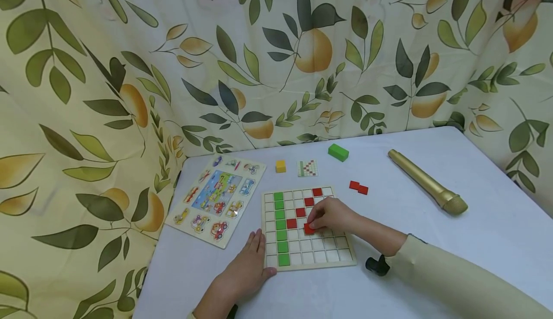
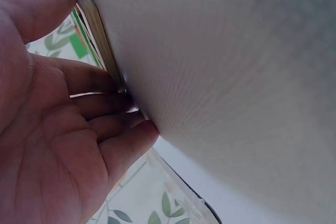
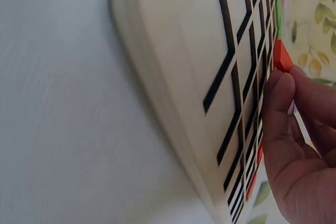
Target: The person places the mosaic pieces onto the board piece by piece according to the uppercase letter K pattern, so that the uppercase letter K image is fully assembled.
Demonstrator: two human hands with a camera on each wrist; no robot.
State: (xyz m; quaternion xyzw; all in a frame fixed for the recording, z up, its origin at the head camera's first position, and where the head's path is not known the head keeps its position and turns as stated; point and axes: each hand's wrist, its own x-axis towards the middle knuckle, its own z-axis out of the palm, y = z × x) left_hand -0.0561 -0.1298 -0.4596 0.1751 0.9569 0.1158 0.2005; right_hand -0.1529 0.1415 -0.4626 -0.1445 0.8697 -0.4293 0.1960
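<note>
A makeshift play corner, curtained off for tabletop games

A leaf-and-pear printed curtain [image 1: 276,60] encloses a white table [image 1: 475,204] carrying children's things: a vehicle puzzle board [image 1: 216,199], a wooden grid board [image 1: 302,252] with coloured tiles, loose blocks, a gold toy microphone [image 1: 425,181].

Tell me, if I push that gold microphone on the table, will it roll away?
Probably yes. The gold microphone looks long and round and lies on its side on the smooth white table, so a sideways push may roll it. Its head looks wider than its handle, so it would likely curve. It seems stiff, not floppy.
</note>
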